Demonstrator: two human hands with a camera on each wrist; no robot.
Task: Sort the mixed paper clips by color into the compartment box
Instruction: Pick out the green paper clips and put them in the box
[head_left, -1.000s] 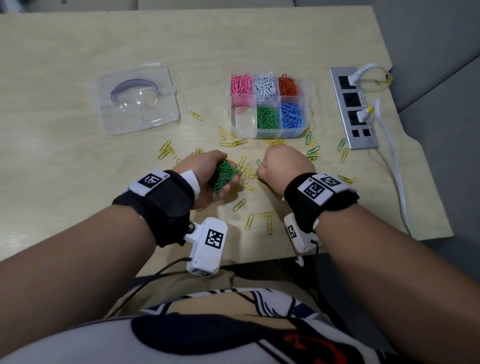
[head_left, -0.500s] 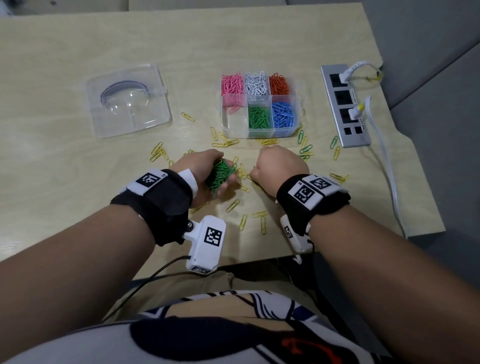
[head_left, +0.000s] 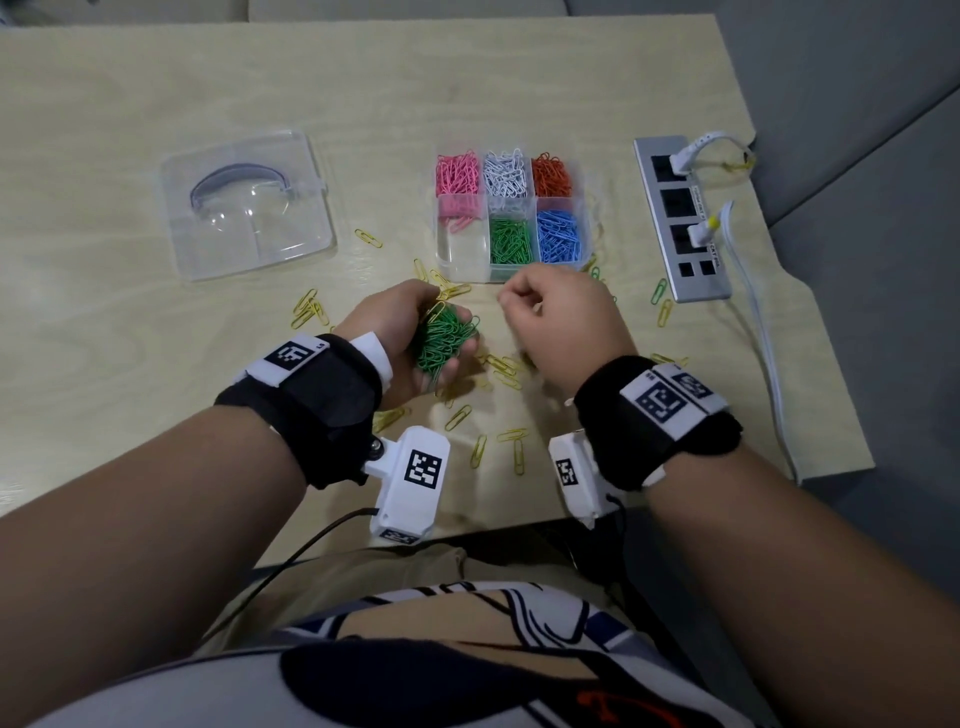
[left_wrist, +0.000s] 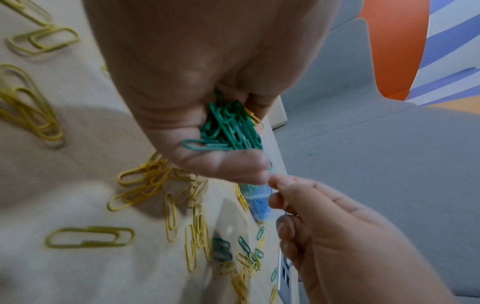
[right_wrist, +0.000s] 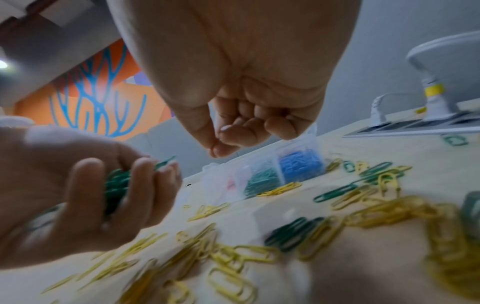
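My left hand (head_left: 402, 332) is cupped round a bunch of green clips (head_left: 447, 338), palm turned inward, just above the table. These green clips (left_wrist: 228, 129) lie between thumb and fingers in the left wrist view. My right hand (head_left: 550, 322) hovers beside it with curled fingers, just in front of the clear compartment box (head_left: 460, 254). No clip shows between its fingertips (right_wrist: 221, 144). The box holds pink, white and orange clips at the back, green and blue ones in front. Loose yellow clips (head_left: 506, 366) and a few green ones (head_left: 658, 291) lie scattered on the table.
The box's clear lid (head_left: 247, 208) lies at the left. A grey power strip (head_left: 680, 218) with two white plugs sits at the right, and its white cable (head_left: 753, 322) runs along the table's right edge. The table's front edge is close under my wrists.
My right hand has lifted off the clips on the table and moved up toward the box front. The left hand still holds the green bunch, slightly raised.
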